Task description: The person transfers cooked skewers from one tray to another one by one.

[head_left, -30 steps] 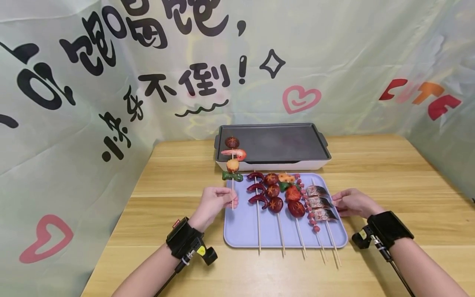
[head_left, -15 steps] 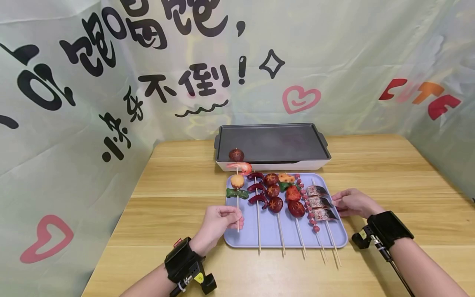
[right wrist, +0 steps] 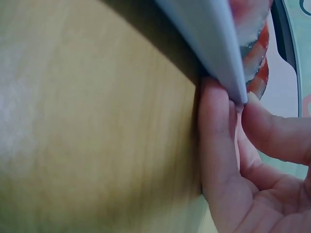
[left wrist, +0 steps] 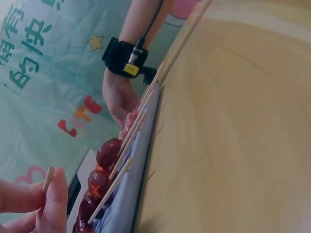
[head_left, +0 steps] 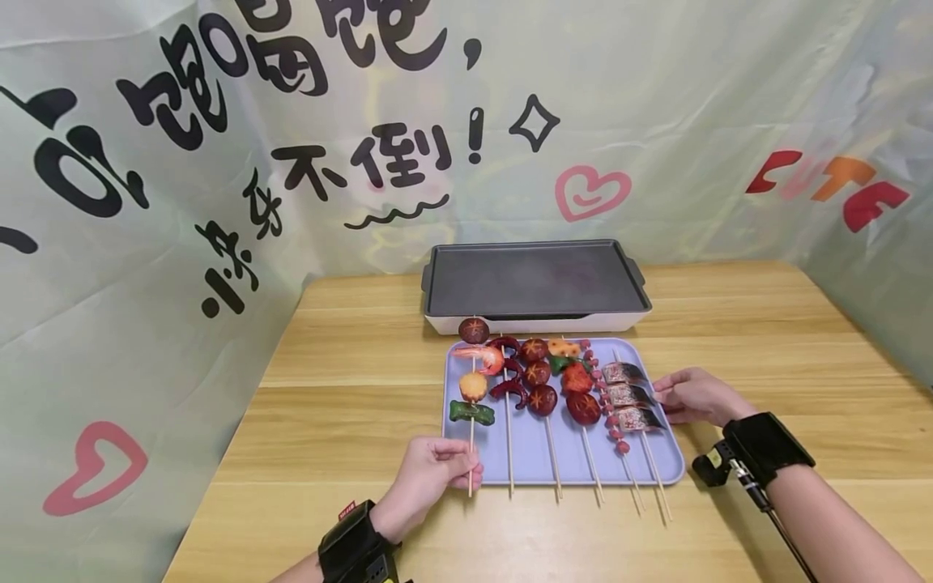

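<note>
My left hand pinches the lower stick of a skewer between thumb and fingers. Threaded on it are a brown mushroom, a shrimp, a yellow round piece and a green pepper piece. It stands over the left side of a lavender tray, its shrimp overlapping the octopus-tentacle skewer in the head view. At the tray's right rim, my right hand grips the edge; the right wrist view shows the thumb above and fingers beneath. The stick's end pokes out between my left fingers in the left wrist view.
On the tray lie a mushroom skewer, a mixed skewer, a thin skewer of small pink pieces and a fish skewer, sticks overhanging the front rim. Behind stands a dark griddle, against a printed cloth.
My left hand has brought the skewer toward me and slightly right, from in front of the griddle to over the tray's left side. The right hand stays at the rim.
</note>
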### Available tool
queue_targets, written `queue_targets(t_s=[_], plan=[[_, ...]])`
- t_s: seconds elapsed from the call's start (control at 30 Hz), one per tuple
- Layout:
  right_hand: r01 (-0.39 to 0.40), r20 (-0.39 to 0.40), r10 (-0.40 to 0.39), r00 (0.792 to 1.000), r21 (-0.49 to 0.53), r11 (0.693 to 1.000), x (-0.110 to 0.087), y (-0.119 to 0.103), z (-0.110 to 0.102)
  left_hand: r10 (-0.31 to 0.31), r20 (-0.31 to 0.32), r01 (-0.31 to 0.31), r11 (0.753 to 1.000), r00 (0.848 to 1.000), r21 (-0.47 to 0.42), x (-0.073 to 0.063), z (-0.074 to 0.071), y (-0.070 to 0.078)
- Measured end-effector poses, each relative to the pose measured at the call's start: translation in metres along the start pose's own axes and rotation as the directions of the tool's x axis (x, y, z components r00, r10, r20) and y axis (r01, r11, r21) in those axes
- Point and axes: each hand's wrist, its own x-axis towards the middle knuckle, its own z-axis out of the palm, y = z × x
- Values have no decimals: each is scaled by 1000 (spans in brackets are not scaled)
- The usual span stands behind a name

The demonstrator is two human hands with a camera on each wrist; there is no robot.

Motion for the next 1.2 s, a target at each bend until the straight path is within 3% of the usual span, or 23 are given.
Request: queue_targets(t_s=[0.53,0.73,0.87,1.0,1.2], plan=[[-1,-1,1,1000,-4,1000,-1,1,0,-36,-23,36,999,999,-14,8,-2,-12],[0,-11,0,1000,-13,1000,-1,0,0,-38,-43,39,999,998,24,13,-5,-15],[4,-7,-4,1000,-12,1000,-1,0,1,-33,-44,37,996,998,82,16,-9,-15],[3,-6,-3,1000,-9,1000,-1,-1,1,-27,-6,28,984,1000,176,19,-13,-11],[0,-7,0,1000,-9,1000,-1,-1,1,-25,50,5,929,998,370,24,-15,-2]])
